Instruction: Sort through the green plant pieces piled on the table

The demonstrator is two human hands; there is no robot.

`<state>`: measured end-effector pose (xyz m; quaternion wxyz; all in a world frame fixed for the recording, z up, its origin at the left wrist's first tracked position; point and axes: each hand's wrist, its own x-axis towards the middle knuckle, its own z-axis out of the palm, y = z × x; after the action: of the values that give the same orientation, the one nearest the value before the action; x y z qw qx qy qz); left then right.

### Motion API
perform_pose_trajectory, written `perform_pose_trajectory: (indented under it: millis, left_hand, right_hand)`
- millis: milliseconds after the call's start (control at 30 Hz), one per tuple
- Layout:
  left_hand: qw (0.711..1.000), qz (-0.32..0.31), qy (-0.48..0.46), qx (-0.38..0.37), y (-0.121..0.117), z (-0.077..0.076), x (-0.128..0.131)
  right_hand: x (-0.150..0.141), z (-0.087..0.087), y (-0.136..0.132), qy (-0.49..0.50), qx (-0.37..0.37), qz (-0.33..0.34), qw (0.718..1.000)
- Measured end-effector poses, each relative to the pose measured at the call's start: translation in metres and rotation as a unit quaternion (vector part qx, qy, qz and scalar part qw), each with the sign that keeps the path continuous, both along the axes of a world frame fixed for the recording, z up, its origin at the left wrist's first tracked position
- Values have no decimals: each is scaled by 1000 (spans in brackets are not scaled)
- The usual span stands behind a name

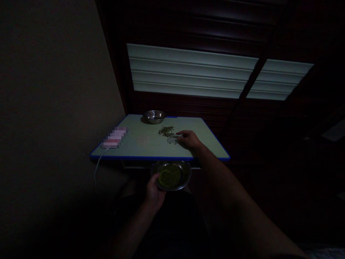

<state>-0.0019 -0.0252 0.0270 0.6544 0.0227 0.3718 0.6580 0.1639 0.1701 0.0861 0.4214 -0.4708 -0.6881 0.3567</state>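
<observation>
My left hand (155, 190) grips a shiny metal bowl (187, 177) by its near left rim, thumb over the edge. The bowl is held below the table's front edge, with small green grains (170, 175) like mung beans in it. Over the table, my right hand (189, 139) is closed in a pinch on what looks like a clear spoon (171, 140), its rounded end low over the tabletop. A loose patch of dark, small grains (166, 131) lies just beyond the spoon. The dim light hides the finer detail of the fingers.
A second metal bowl (155, 117) stands at the table's back edge. On the left lies a pinkish, blurred-out device (115, 137) with a white cable (97, 166) hanging off the front. Faint pale grains (142, 141) lie on the pale, blue-edged table (212, 147). A wall (61, 90) rises at left.
</observation>
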Motion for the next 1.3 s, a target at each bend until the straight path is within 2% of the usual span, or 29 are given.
perform_pose_trajectory:
  millis: [267, 867, 933, 1133, 1300]
  left_hand:
    - [1000, 2, 4, -8, 2, 1, 0]
    - [1000, 7, -7, -13, -1, 6, 2]
    - [1000, 6, -6, -12, -1, 5, 1]
    - [1000, 6, 4, -12, 0, 3, 1]
    - [1000, 8, 0, -13, -1, 2, 1]
  right_hand:
    - [-1, -1, -1, 34, -28, 25, 999]
    - [-2, 1, -7, 48, -30, 60, 997]
    - [-2, 3, -6, 42, -34, 38, 998]
    - [-4, 6, -5, -5, 2, -89, 996]
    - [-4, 8, -10, -114, 51, -105, 987]
